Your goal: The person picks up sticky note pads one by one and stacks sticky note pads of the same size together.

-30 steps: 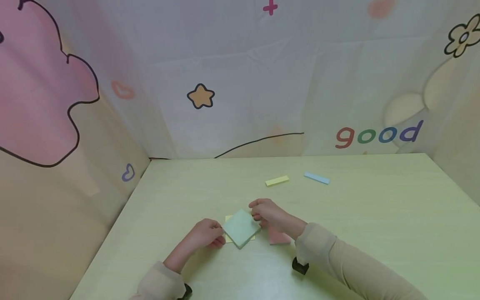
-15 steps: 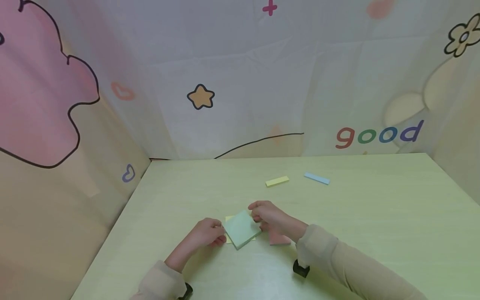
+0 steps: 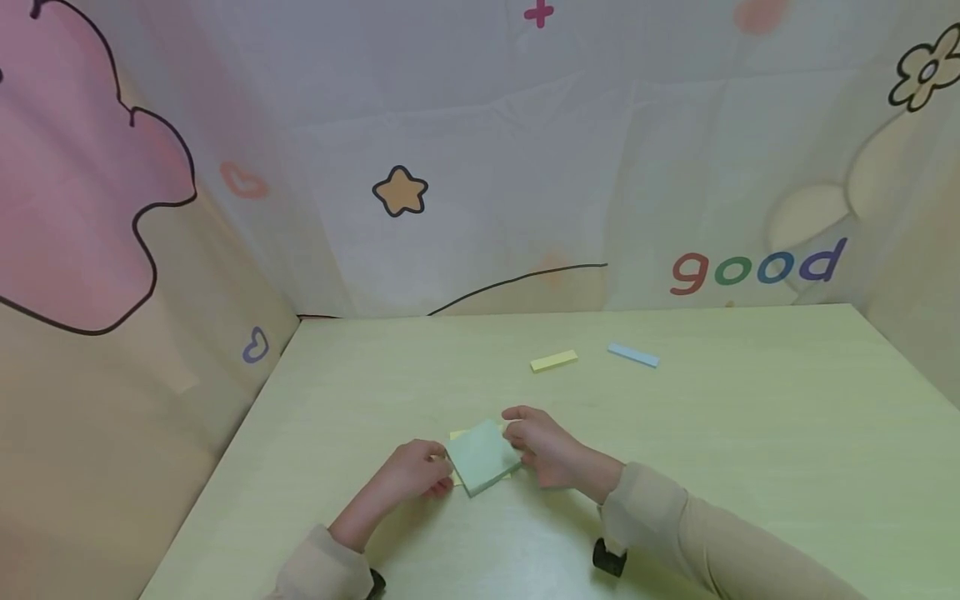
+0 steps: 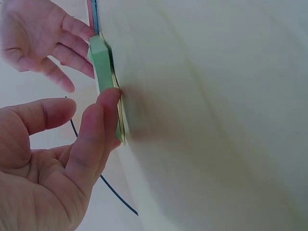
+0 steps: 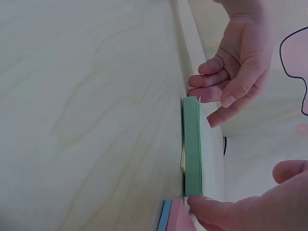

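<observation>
A pad of green sticky notes (image 3: pixel 482 457) lies turned at an angle on top of a yellow sheet or pad (image 3: pixel 456 436), whose corners peek out. In the left wrist view, the fingertips of my left hand (image 4: pixel 62 159) touch the edge of the green pad (image 4: pixel 102 65), the thumb held apart from them. My right hand (image 3: pixel 551 446) is at the pad's opposite side. One of its fingertips touches the green pad's corner (image 5: pixel 193 185) in the right wrist view. Beneath that hand, a pink pad (image 3: pixel 555 477) is mostly hidden; a blue layer (image 5: pixel 164 216) shows under it.
A narrow yellow strip pad (image 3: pixel 554 361) and a narrow blue strip pad (image 3: pixel 633 355) lie farther back on the pale wooden table (image 3: pixel 360 375). A printed cloth (image 3: pixel 487 167) stands along the back and sides of the table.
The green pad has turned slightly clockwise on the yellow one. My right hand has shifted a little toward me, covering more of the pink pad. My left hand has barely moved.
</observation>
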### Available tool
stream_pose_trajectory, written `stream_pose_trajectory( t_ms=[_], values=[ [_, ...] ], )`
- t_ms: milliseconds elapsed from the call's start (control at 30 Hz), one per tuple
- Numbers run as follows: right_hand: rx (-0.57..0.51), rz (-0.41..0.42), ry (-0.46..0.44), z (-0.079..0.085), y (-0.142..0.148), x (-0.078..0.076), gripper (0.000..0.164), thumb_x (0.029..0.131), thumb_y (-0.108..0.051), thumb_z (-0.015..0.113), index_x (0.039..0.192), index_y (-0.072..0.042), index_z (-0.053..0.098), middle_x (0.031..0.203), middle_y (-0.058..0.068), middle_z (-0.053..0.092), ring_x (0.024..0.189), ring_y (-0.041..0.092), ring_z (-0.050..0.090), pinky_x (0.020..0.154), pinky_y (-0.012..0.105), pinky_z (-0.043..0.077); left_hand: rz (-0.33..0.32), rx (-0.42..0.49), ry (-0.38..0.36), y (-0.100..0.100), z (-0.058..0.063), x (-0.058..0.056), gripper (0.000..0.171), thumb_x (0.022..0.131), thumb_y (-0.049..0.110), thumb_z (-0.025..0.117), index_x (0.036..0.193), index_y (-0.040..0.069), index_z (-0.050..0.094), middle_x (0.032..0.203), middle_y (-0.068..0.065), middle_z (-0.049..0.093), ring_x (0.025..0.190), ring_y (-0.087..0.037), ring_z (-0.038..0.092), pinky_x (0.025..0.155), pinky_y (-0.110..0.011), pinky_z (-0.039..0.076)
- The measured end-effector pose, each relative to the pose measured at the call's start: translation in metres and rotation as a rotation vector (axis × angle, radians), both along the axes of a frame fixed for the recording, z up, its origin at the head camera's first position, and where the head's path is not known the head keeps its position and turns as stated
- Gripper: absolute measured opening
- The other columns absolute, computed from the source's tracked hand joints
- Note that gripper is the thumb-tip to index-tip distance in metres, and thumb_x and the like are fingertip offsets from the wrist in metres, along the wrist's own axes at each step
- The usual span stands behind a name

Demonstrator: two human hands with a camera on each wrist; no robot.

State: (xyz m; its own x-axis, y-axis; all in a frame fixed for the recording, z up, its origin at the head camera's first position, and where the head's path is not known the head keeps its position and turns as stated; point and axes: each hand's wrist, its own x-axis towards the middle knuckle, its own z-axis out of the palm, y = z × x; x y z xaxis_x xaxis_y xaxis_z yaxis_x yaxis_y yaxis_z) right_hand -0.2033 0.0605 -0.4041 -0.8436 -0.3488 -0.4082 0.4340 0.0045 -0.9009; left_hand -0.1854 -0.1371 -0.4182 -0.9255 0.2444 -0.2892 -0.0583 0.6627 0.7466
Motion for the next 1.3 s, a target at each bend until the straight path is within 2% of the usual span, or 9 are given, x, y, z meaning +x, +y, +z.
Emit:
stream_pose_trajectory(
  t_ms=[100, 267, 433, 567, 700, 800, 933, 1100, 1300],
  values=[
    [-0.004, 0.002, 0.009, 0.0, -0.001, 0.0, 0.054, 0.078, -0.001, 0.04, 0.131, 0.001, 0.028, 0.131, 0.02, 0.026, 0.12, 0.035, 0.026, 0.09, 0.041, 0.026, 0.001, 0.018, 0.002, 0.0, 0.0, -0.001, 0.018, 0.082, 0.011, 0.051, 0.094, -0.003, 0.057, 0.069, -0.008, 0.064, 0.059, -0.014, 0.059, 0.055, -0.027, 0.049],
    [-0.004, 0.008, 0.01, -0.001, -0.001, -0.001, 0.056, 0.077, -0.001, 0.04, 0.132, 0.001, 0.028, 0.125, 0.016, 0.027, 0.106, 0.029, 0.029, 0.069, 0.031, 0.024, 0.002, 0.024, -0.011, 0.001, -0.001, -0.002, 0.018, 0.082, 0.011, 0.052, 0.094, -0.002, 0.053, 0.069, -0.008, 0.064, 0.058, -0.014, 0.059, 0.054, -0.027, 0.049],
    [-0.003, 0.021, 0.008, -0.001, 0.0, -0.001, 0.058, 0.078, -0.002, 0.041, 0.134, 0.0, 0.026, 0.132, 0.018, 0.026, 0.11, 0.03, 0.027, 0.072, 0.033, 0.028, 0.001, 0.037, -0.022, 0.001, 0.0, -0.004, 0.018, 0.081, 0.011, 0.051, 0.094, -0.002, 0.05, 0.068, -0.008, 0.064, 0.058, -0.014, 0.059, 0.054, -0.028, 0.049],
    [-0.029, 0.024, -0.005, -0.001, 0.001, -0.001, 0.061, 0.077, 0.0, 0.038, 0.136, 0.001, 0.022, 0.138, 0.021, 0.022, 0.121, 0.033, 0.024, 0.093, 0.047, 0.031, -0.017, 0.017, -0.01, 0.001, 0.002, -0.003, 0.02, 0.08, 0.012, 0.055, 0.094, -0.002, 0.05, 0.066, -0.006, 0.062, 0.056, -0.013, 0.057, 0.052, -0.026, 0.047],
    [-0.06, 0.014, -0.029, 0.0, 0.003, 0.0, 0.062, 0.077, 0.001, 0.038, 0.136, 0.0, 0.021, 0.136, 0.019, 0.023, 0.119, 0.03, 0.025, 0.099, 0.061, 0.017, -0.054, -0.092, 0.057, 0.0, 0.005, -0.001, 0.045, 0.076, 0.014, 0.063, 0.112, -0.007, 0.047, 0.067, -0.002, 0.056, 0.056, -0.012, 0.049, 0.051, -0.024, 0.039],
    [-0.065, 0.012, -0.042, 0.001, 0.004, 0.001, 0.059, 0.079, 0.0, 0.039, 0.136, -0.001, 0.022, 0.136, 0.018, 0.023, 0.114, 0.028, 0.026, 0.097, 0.063, 0.017, -0.09, -0.182, 0.107, 0.002, 0.005, 0.001, 0.046, 0.072, 0.016, 0.068, 0.107, -0.005, 0.048, 0.068, 0.0, 0.051, 0.057, -0.012, 0.043, 0.05, -0.023, 0.034],
    [-0.06, 0.008, -0.053, 0.0, 0.003, 0.002, 0.058, 0.08, 0.0, 0.039, 0.135, -0.001, 0.024, 0.134, 0.019, 0.027, 0.106, 0.026, 0.031, 0.091, 0.055, 0.028, -0.136, -0.229, 0.142, 0.004, 0.004, 0.002, 0.031, 0.069, 0.016, 0.072, 0.082, 0.004, 0.046, 0.067, 0.0, 0.048, 0.057, -0.012, 0.041, 0.049, -0.022, 0.032],
    [-0.045, -0.004, -0.044, -0.002, 0.004, 0.003, 0.057, 0.078, 0.001, 0.039, 0.134, 0.0, 0.026, 0.128, 0.017, 0.031, 0.098, 0.022, 0.035, 0.079, 0.039, 0.031, -0.147, -0.258, 0.151, 0.007, 0.003, 0.002, 0.033, 0.064, 0.013, 0.074, 0.079, 0.006, 0.045, 0.066, 0.001, 0.046, 0.059, -0.013, 0.04, 0.05, -0.022, 0.031],
    [-0.032, -0.021, -0.02, -0.004, 0.002, 0.004, 0.056, 0.078, 0.001, 0.039, 0.133, 0.001, 0.029, 0.122, 0.015, 0.033, 0.092, 0.021, 0.037, 0.076, 0.035, 0.034, -0.122, -0.285, 0.145, 0.011, 0.003, 0.001, 0.033, 0.065, 0.012, 0.074, 0.078, 0.006, 0.045, 0.066, -0.001, 0.048, 0.059, -0.015, 0.042, 0.05, -0.023, 0.033]
  ],
)
